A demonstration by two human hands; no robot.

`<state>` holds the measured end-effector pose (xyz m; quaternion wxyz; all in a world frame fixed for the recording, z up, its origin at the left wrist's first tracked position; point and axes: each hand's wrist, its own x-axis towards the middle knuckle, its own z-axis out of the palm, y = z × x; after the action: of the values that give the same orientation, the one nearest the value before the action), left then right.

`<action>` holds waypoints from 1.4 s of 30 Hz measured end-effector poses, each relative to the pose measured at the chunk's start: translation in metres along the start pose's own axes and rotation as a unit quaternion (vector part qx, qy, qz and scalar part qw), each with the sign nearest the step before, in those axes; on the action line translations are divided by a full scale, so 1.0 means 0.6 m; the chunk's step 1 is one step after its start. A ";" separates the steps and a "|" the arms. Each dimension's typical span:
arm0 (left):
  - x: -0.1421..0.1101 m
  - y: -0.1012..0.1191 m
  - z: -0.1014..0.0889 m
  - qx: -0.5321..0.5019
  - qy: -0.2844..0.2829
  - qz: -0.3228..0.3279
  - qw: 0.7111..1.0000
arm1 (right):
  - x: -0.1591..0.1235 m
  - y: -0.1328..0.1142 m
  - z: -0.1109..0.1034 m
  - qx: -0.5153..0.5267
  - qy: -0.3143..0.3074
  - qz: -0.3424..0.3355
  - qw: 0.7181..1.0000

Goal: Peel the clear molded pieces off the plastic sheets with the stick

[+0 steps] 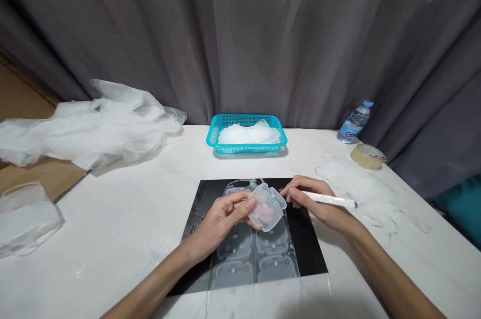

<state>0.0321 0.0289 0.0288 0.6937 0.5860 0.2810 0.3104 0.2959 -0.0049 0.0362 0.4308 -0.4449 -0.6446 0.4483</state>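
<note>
Between finger and thumb, my left hand (229, 211) holds up a small translucent silicone-like pad (267, 208) with rounded corners and small raised marks. My right hand (313, 199) grips a white pen-shaped tool (332, 200), its tip close to the pad's right edge; whether it touches I cannot tell. Under both hands lies a translucent sheet of similar pads (235, 271), partly hidden by my left hand. That sheet rests on a black mat (306, 254) and reaches past its front edge.
A turquoise basket (247, 148) with white translucent pieces stands at the back. Piled translucent sheets (101, 126) lie left, partly over cardboard (63, 179). On the right are a water bottle (355, 122), a tape roll (368, 156) and thin clear scraps (361, 191).
</note>
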 end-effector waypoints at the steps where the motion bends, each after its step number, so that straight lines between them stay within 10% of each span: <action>1: 0.000 -0.003 0.000 -0.009 0.001 -0.002 1.000 | 0.000 -0.001 0.004 -0.017 -0.011 -0.004 1.000; 42: -0.007 -0.024 0.013 0.098 0.062 -0.018 0.993 | -0.002 -0.002 0.013 -0.077 -0.060 -0.021 0.995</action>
<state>0.0367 0.0191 0.0160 0.6200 0.6256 0.3624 0.3048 0.2883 -0.0076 0.0352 0.3653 -0.4355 -0.7111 0.4138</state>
